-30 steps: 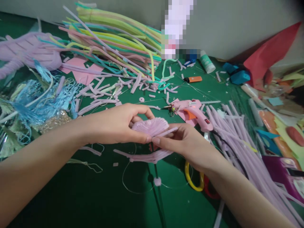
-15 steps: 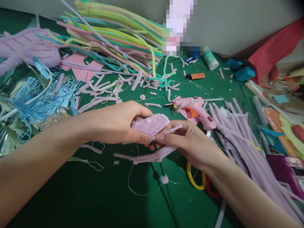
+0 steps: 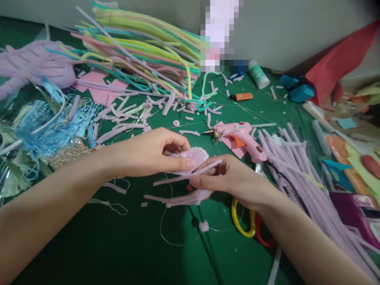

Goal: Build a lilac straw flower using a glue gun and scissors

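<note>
Hands (image 3: 150, 152) (image 3: 239, 180) hold lilac piece (image 3: 201, 157) — glue gun (image 3: 245, 138) beyond, scissors (image 3: 252, 225) partly hidden.

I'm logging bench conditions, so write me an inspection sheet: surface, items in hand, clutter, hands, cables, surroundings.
Surface: green tabletop, littered with lilac offcuts.
Items in hand: fan-shaped lilac piece, lilac strip.
Clutter: coloured stems, blue tassels, glue gun, orange lighter; yellow scissor handle beside right forearm.
Left hand: gripping the fan-shaped lilac piece.
Right hand: pinching the lilac strip.
Cables: dark cord among lilac stems near the glue gun.
Surroundings: grey wall behind; red sheet at right.
</note>
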A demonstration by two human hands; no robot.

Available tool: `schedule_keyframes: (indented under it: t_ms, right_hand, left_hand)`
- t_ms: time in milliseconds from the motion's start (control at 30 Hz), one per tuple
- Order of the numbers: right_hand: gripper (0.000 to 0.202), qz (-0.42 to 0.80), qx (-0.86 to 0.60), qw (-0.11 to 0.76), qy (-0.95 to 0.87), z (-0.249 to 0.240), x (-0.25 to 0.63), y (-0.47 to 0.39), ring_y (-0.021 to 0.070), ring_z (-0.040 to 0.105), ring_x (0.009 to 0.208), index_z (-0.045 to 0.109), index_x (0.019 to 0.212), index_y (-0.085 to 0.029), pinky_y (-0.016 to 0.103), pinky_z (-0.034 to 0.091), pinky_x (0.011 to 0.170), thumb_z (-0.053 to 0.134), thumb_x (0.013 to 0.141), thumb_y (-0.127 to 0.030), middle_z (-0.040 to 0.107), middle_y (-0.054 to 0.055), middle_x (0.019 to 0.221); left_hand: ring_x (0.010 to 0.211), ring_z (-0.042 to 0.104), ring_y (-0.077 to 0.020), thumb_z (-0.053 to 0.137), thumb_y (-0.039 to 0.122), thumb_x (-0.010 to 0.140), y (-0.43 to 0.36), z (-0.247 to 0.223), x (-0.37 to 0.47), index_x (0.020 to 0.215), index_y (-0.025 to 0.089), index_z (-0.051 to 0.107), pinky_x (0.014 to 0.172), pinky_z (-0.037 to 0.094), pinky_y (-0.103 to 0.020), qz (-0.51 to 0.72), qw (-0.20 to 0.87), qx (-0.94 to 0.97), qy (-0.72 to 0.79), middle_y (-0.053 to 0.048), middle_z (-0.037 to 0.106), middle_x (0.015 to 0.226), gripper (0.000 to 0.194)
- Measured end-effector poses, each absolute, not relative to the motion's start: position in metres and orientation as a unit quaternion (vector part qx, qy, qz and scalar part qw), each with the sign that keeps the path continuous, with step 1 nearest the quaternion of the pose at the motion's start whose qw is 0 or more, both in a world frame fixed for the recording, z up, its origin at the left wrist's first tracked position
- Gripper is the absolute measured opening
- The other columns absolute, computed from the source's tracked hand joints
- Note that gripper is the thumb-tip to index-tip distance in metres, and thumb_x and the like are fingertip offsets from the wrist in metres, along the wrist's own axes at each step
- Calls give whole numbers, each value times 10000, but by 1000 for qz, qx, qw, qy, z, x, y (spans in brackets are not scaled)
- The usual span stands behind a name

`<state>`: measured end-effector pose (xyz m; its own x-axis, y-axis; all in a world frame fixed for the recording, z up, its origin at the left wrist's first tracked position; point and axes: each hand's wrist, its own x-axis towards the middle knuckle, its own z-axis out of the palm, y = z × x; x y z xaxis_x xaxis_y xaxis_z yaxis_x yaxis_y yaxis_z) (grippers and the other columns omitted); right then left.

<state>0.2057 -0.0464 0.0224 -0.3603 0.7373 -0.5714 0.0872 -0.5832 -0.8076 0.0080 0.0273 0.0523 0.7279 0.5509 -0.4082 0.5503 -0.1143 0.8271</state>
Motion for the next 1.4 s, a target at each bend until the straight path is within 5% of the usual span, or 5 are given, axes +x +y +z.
schedule_keyframes:
  t_ms: [267,1167,1400]
  right_hand:
    - [210,729,-510,251,-381,20,204,-46,141,696,707,788,753,-177,260,545,714,847,662,-356,770,37,771]
    - [185,734,-512,255,-366,24,199,-49,158,702,778,782,761,-182,269,536,755,832,680,-340,770,29,791]
    - [173,726,-500,190,-432,32,215,-48,121,637,667,785,813,-209,230,503,626,811,711,-346,737,3,761]
  left_hand:
    - [647,570,-142,626,447,809,27,51,9,813,253,722,549,352,-219,-2,537,748,390,52,667,718,216]
    - [755,646,-169,686,450,788,24,44,11,832,250,757,611,426,-216,28,575,711,404,42,719,777,218]
    - [678,578,-132,686,462,788,25,50,8,822,232,713,564,378,-203,-12,575,718,392,37,672,756,234]
